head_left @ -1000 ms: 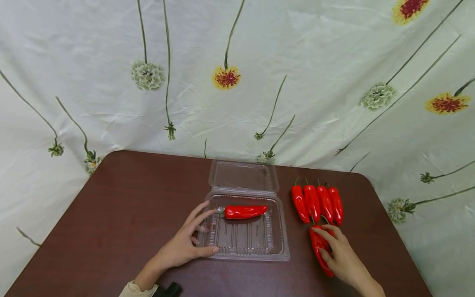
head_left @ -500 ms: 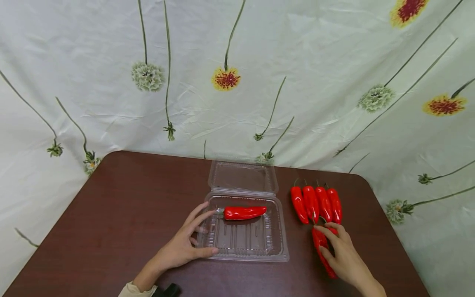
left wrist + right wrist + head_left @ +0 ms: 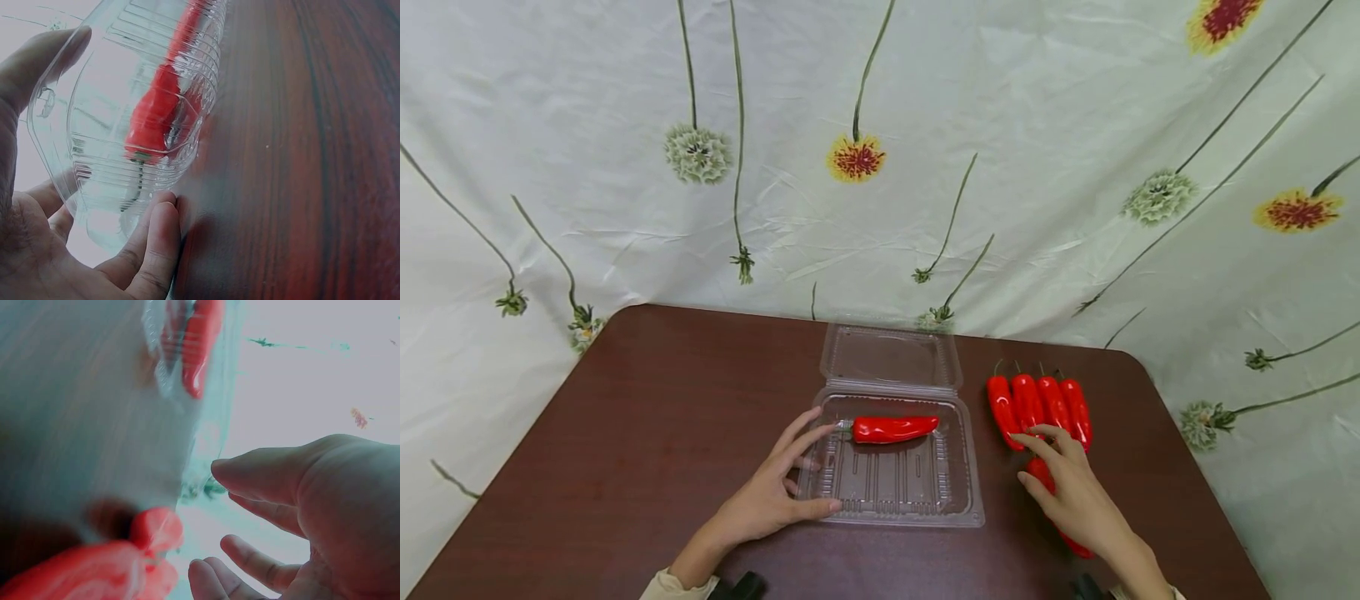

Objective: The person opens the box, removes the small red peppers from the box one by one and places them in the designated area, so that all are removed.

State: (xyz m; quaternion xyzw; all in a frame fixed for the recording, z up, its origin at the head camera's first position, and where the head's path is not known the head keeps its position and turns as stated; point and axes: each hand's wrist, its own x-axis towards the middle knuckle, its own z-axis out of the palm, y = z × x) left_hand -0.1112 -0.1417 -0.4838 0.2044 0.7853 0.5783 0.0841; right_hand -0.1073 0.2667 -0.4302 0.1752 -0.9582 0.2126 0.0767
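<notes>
A clear plastic clamshell container (image 3: 925, 492) lies with its lid (image 3: 891, 357) folded back on the table. Inside, a red chili pepper (image 3: 895, 429) rests crosswise, its stem pointing left. My left hand (image 3: 767, 496) holds the container by its left side, with the thumb at the front rim and the fingers around the left rim. To the right, my right hand (image 3: 1067, 492) hovers with relaxed fingers and nothing in its grasp. Beneath it, a red chili pepper (image 3: 1040, 473) is largely hidden by the hand. Its fingertips overlap the lower ends of several peppers (image 3: 1027, 400) lying side by side.
The dark brown wooden table (image 3: 700, 392) has rounded far corners. A pale cloth printed with flowers (image 3: 1037, 125) hangs behind it and down both sides.
My right hand has come off the nearest pepper and moved up and slightly left, toward the row of peppers. My left hand and the container have stayed put.
</notes>
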